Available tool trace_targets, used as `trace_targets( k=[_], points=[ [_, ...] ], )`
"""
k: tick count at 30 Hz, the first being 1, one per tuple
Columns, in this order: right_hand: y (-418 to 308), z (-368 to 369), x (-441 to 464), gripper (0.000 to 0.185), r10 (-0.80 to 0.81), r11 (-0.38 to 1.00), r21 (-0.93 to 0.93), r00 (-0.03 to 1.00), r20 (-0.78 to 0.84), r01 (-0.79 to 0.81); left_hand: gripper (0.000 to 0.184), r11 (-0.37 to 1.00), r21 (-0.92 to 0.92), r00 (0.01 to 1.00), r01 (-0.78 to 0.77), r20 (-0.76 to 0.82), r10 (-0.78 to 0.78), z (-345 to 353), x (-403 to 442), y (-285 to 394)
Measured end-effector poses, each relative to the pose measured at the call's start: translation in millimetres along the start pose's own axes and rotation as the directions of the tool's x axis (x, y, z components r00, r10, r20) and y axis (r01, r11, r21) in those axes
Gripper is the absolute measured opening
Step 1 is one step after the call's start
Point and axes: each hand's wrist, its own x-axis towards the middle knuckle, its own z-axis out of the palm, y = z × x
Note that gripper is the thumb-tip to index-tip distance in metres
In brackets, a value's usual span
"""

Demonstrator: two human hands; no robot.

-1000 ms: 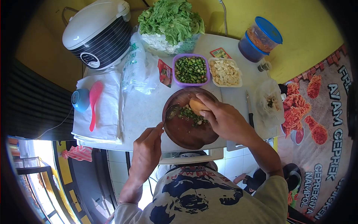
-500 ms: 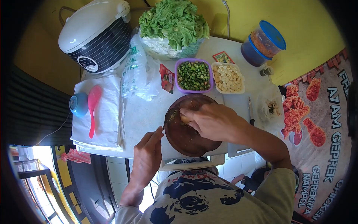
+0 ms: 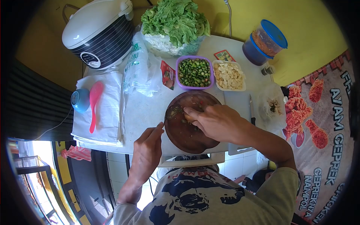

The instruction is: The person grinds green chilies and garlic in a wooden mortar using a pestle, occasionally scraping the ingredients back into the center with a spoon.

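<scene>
Far left of the bench (image 3: 142,118): blue bowl (image 3: 79,100) and pink rice paddle (image 3: 96,101) on a stack of white sheets (image 3: 108,108); rice cooker (image 3: 99,43) behind, upper left. Next rightward, a plastic pack of cups (image 3: 135,63). Left hand (image 3: 148,144), lower centre-left, fingers closed round the handle of a metal spoon (image 3: 173,112), whose bowl end lies inside the left wall of the mortar (image 3: 193,140). Mortar: dark brown, wide and shallow, centre of frame, near the front edge of the bench; green bits smeared inside. Looks heavy and rigid; rim best taken at two opposite sides, smeared inner face probably slick. Spoon presumably light and stiff, best pinched high on the handle, clear of the mash. Above the mortar: leafy lettuce (image 3: 174,22), then a purple tub (image 3: 212,80) of cut green chillies (image 3: 194,73). Right hand (image 3: 221,122), right of centre, reaches over the mortar, fingers curled tight on a tan pestle (image 3: 189,118), mostly covered, only a sliver showing. Pestle likely dense, hard, sturdy; a full wrap over its top suits it, wet fingers could slip. Further right: pale chopped pieces (image 3: 229,76) in a tray, knife (image 3: 251,107), clear container (image 3: 272,116), blue-lidded tubs (image 3: 268,37) upper right.
</scene>
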Motion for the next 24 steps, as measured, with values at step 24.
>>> trace_targets(
  k=[24],
  points=[
    [-3,19,-8,0.051,-0.038,0.998,-0.061,0.99,-0.137,0.03,0.033,0.999,-0.037,1.0,-0.003,-0.013,0.002,1,2,-7]
  ],
)
